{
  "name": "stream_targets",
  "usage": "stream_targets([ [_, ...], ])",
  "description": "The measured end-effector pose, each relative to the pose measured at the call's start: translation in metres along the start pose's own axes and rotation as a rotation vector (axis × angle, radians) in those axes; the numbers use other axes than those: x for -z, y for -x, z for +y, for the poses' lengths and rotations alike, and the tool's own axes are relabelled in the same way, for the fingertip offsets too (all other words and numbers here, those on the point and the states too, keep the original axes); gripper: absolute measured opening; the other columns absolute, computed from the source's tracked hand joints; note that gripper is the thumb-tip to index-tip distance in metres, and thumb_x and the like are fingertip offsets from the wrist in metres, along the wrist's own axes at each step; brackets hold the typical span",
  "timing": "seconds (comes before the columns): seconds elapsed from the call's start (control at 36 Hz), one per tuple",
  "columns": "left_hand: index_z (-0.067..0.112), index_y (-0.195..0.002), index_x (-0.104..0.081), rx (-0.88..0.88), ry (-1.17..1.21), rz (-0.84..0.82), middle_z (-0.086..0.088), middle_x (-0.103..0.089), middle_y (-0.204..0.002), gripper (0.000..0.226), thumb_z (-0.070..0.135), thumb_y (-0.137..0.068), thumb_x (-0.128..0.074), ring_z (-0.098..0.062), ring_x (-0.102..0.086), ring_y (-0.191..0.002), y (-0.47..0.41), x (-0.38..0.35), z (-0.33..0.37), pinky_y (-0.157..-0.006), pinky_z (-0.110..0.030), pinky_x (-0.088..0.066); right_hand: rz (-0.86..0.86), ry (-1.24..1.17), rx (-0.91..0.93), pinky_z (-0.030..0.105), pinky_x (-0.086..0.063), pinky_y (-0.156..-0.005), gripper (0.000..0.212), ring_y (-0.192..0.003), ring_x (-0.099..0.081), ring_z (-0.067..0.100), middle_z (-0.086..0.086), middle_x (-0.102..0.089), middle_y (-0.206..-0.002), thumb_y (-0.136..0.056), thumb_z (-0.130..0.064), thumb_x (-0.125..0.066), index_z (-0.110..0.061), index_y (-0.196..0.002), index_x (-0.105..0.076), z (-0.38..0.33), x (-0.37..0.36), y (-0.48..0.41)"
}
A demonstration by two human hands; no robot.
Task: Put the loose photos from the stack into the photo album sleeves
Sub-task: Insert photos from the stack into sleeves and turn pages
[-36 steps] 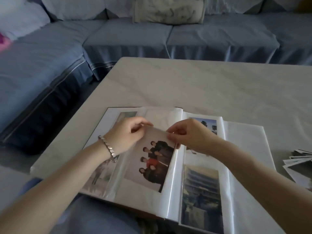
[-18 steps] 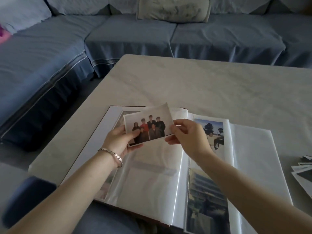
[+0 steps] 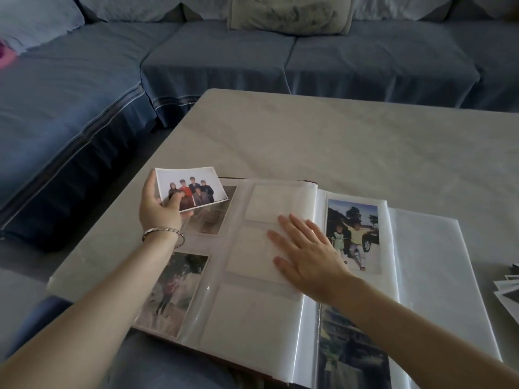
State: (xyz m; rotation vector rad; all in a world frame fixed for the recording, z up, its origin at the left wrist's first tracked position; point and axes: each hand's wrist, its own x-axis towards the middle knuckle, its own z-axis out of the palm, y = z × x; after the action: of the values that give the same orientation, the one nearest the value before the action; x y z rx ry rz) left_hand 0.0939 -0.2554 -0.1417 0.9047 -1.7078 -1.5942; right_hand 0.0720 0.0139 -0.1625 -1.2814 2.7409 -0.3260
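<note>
The left hand (image 3: 158, 209) held a group photo (image 3: 193, 189) by its corner, thumb on top, over the far left corner of the open album (image 3: 252, 318), not yet in a sleeve. The right hand (image 3: 306, 248) lay flat with straight fingers on a clear page (image 3: 247, 313), pressing it down. Some sleeves already had pictures in them, like the one of children by a car (image 3: 352, 234); the sleeves (image 3: 276, 204) around the right hand looked empty; a stack of loose photos (image 3: 508, 290) waited at the right edge. So I think the job was partly done, with much left. The album lay on a pale table (image 3: 337, 141); a blue sofa (image 3: 196, 60) with a cushion (image 3: 289, 12) stood behind it.
</note>
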Motion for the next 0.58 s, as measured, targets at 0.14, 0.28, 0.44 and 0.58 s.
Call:
stream_targets([
  [0.14, 0.020, -0.136, -0.046, -0.048, -0.057, -0.024, -0.005, -0.055, -0.127, 0.061, -0.010, -0.084, -0.057, -0.021, -0.060, -0.094, -0.001, 0.003, -0.012, -0.044, -0.016, -0.050, -0.007, -0.022, -0.017, 0.026, 0.024, -0.108, 0.057, -0.133, 0.026, 0.006, -0.001, 0.003, -0.158, -0.096, -0.052, -0.012, -0.032, -0.149, -0.013, -0.002, 0.002, 0.000],
  [0.28, 0.010, -0.133, -0.050, -0.151, -0.135, -0.116, 0.000, -0.058, -0.118, 0.055, -0.007, -0.082, -0.060, -0.017, -0.060, -0.103, 0.000, 0.005, -0.024, -0.073, -0.008, -0.049, -0.010, -0.046, -0.032, 0.029, 0.021, -0.110, 0.073, -0.138, 0.019, 0.008, -0.002, -0.002, -0.158, -0.084, -0.057, 0.005, -0.032, -0.148, -0.017, -0.005, 0.002, 0.000],
  [0.44, 0.014, -0.130, -0.052, -0.018, -0.120, -0.253, -0.009, -0.062, -0.105, 0.051, -0.008, -0.085, -0.059, -0.013, -0.063, -0.072, -0.001, -0.004, -0.025, -0.046, -0.018, -0.052, 0.009, -0.066, -0.034, 0.028, 0.022, -0.109, 0.070, -0.135, 0.019, 0.005, -0.001, -0.006, -0.158, -0.086, -0.056, 0.002, -0.031, -0.148, -0.020, -0.005, 0.001, -0.001],
  [0.58, 0.012, -0.129, -0.053, 0.061, -0.166, -0.306, -0.011, -0.063, -0.091, 0.041, -0.003, -0.091, -0.053, -0.018, -0.062, -0.065, -0.009, -0.017, -0.015, -0.041, -0.019, -0.050, 0.020, -0.074, -0.034, 0.030, 0.021, -0.110, 0.069, -0.136, 0.019, 0.007, 0.000, -0.007, -0.158, -0.087, -0.055, 0.002, -0.031, -0.147, -0.021, -0.005, 0.001, -0.001],
])
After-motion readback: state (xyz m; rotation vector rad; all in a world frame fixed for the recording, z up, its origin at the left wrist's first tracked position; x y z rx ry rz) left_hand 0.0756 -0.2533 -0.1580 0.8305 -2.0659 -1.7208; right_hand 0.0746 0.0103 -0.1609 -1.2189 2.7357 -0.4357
